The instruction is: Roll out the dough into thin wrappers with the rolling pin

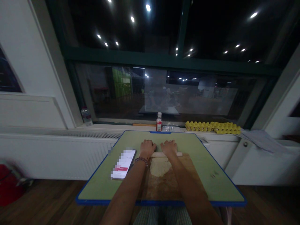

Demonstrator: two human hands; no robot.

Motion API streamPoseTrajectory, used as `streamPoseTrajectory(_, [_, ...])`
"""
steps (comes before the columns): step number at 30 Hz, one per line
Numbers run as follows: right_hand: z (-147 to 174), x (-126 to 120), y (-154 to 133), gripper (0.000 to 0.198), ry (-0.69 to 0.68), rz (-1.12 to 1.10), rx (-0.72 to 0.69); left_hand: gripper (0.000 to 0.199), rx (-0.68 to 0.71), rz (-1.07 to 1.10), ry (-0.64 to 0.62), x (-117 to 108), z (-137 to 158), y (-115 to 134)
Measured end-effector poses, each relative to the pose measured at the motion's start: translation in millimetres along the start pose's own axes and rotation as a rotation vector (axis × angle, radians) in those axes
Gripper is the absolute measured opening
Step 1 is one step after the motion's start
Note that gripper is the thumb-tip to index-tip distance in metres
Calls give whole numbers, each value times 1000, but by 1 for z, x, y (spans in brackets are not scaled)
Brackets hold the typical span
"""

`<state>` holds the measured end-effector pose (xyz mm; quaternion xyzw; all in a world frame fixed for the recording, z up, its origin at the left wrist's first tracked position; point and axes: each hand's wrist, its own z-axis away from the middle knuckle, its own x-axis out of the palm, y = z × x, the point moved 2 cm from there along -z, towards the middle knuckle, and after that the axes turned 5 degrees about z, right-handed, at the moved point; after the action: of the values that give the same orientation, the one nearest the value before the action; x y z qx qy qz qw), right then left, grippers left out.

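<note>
A pale rolling pin (158,154) lies crosswise near the far edge of a wooden board (164,190). My left hand (147,148) is over its left end, fingers curled forward, with a beaded bracelet at the wrist. Toward the pin's right end, my right hand (169,147) grips it from above, leaving a short tip showing. Just on the near side of the pin, a flat, roughly round sheet of dough (160,168) rests on the board. My forearms reach over both sides of the board and hide parts of it.
A lit phone (125,162) lies left of the board on the blue-edged green table (215,187). Along the windowsill stand a red-labelled bottle (159,122), a clear bottle (87,117) and yellow egg trays (212,127). A radiator (56,156) runs behind the table.
</note>
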<state>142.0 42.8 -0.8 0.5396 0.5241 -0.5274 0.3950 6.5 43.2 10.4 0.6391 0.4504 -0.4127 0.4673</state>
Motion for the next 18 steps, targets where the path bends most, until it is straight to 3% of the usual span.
streamPoseTrajectory(18, [20, -4, 1, 48, -5, 57, -91, 41, -13, -11, 13, -2, 16, 2])
